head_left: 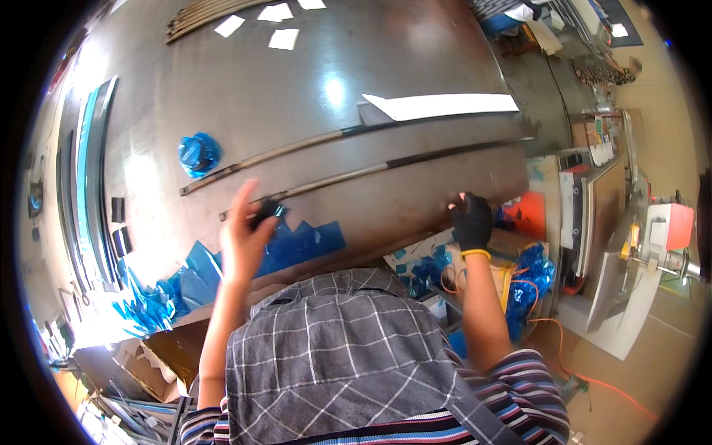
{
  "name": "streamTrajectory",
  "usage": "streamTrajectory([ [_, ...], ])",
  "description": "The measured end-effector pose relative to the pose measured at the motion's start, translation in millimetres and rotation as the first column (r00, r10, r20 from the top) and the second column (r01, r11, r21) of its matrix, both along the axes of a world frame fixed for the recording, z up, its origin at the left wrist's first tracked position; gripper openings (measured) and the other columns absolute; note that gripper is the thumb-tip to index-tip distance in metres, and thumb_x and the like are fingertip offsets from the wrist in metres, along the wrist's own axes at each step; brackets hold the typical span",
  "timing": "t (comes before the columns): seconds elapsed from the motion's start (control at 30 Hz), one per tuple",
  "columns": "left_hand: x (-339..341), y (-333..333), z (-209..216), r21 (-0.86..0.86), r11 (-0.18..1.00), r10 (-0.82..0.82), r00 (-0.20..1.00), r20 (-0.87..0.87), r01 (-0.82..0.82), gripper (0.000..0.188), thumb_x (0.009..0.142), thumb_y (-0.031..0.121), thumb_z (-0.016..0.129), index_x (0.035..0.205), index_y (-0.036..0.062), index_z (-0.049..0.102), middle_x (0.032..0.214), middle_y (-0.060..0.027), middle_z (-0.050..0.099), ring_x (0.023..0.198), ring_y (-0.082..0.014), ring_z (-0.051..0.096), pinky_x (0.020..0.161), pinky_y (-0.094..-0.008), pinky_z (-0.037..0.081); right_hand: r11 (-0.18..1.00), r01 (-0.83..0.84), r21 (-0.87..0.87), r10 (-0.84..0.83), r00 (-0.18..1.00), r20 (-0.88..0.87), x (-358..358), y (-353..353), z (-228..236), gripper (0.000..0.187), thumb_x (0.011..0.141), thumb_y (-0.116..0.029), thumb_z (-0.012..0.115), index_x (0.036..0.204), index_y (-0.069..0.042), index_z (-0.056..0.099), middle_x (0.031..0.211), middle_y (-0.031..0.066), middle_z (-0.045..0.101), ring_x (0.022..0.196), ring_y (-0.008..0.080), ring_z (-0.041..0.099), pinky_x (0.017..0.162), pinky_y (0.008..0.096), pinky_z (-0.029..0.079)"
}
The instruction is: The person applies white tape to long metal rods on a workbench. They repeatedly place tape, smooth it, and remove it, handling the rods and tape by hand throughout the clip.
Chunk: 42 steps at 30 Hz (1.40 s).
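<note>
My left hand (243, 241), bare and slightly blurred, is over the near left part of the metal table with thumb and forefinger apart. Just behind its thumb is a small black, shiny thing (267, 212); its kind is unclear, and I see no grip on it. Beyond the fingers lies the end of the nearer long thin bar (334, 179). A second long bar (289, 150) runs roughly parallel behind it. My right hand (473, 225), in a black fingerless glove with a yellow band at the wrist, is at the table's near right edge. Its fingers are curled, and what they hold, if anything, is hidden.
Blue film (304, 246) lies along the table's near edge, and a crumpled blue film ball (199, 154) farther left. A white strip (452, 106) rests behind the bars. Below my right hand is an open box (423, 248) with film scraps; an orange cord (561, 348) trails on the floor.
</note>
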State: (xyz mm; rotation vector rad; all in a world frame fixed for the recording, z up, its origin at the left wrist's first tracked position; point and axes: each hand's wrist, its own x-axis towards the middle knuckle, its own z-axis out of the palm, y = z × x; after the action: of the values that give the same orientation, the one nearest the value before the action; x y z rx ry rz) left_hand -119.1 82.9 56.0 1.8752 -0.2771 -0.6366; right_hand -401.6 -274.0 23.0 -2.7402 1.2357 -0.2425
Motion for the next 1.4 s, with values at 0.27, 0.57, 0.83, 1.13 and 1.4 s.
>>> streamTrajectory([
  [0.27, -94, -146, -52, 0.043, 0.904, -0.417, 0.859, 0.297, 0.425, 0.028, 0.08, 0.006, 0.075, 0.107, 0.0071, 0.071, 0.108, -0.0121, 0.065, 0.088, -0.0303, 0.065, 0.078, -0.0382, 0.054, 0.976, 0.208, -0.061, -0.208, 0.978, -0.007, -12, -63, 3, 0.031, 0.08, -0.027, 0.074, 0.104, -0.008, 0.07, 0.105, 0.0171, 0.068, 0.104, 0.0349, 0.064, 0.092, 0.0447, 0.051],
  [0.57, -105, -130, -58, 0.23, 0.89, -0.419, 0.511, 0.75, 0.393, 0.041, 0.079, 0.005, 0.069, 0.12, 0.0079, 0.065, 0.131, -0.0114, 0.059, 0.119, -0.0333, 0.054, 0.1, -0.0474, 0.042, 0.923, 0.362, 0.129, -0.353, 0.932, -0.083, -16, -130, -16, 0.02, 0.076, -0.026, 0.075, 0.082, -0.007, 0.072, 0.093, 0.0161, 0.072, 0.092, 0.0352, 0.068, 0.084, 0.0432, 0.053],
  [0.83, -118, -129, -53, 0.542, 0.716, -0.698, 0.428, 0.574, 0.44, 0.053, 0.083, 0.019, 0.071, 0.133, 0.0058, 0.057, 0.146, -0.0115, 0.048, 0.136, -0.0296, 0.043, 0.113, -0.0474, 0.034, 0.938, 0.013, 0.346, -0.081, 0.98, 0.182, 11, -90, -3, 0.025, 0.077, -0.027, 0.069, 0.073, -0.005, 0.057, 0.077, 0.0212, 0.064, 0.076, 0.0444, 0.061, 0.069, 0.0434, 0.052],
  [1.13, -131, -135, -50, 0.617, 0.601, -0.799, 0.37, 0.474, 0.508, 0.058, 0.084, 0.027, 0.073, 0.135, 0.0079, 0.054, 0.15, -0.0176, 0.042, 0.144, -0.0317, 0.036, 0.119, -0.05, 0.029, 0.839, -0.368, 0.402, 0.278, 0.923, 0.265, 74, 31, 0, 0.015, 0.087, -0.02, 0.062, 0.093, -0.006, 0.061, 0.093, 0.0177, 0.068, 0.086, 0.0414, 0.065, 0.076, 0.0477, 0.054],
  [1.4, -137, -139, -48, 0.64, 0.576, -0.817, 0.373, 0.439, 0.508, 0.065, 0.084, 0.031, 0.073, 0.141, 0.009, 0.051, 0.154, -0.0165, 0.037, 0.146, -0.0309, 0.032, 0.12, -0.0488, 0.028, 0.86, -0.505, 0.067, 0.51, 0.851, -0.125, 84, 38, 6, 0.013, 0.089, -0.023, 0.06, 0.087, -0.012, 0.066, 0.082, 0.0108, 0.066, 0.077, 0.0319, 0.067, 0.067, 0.045, 0.054],
])
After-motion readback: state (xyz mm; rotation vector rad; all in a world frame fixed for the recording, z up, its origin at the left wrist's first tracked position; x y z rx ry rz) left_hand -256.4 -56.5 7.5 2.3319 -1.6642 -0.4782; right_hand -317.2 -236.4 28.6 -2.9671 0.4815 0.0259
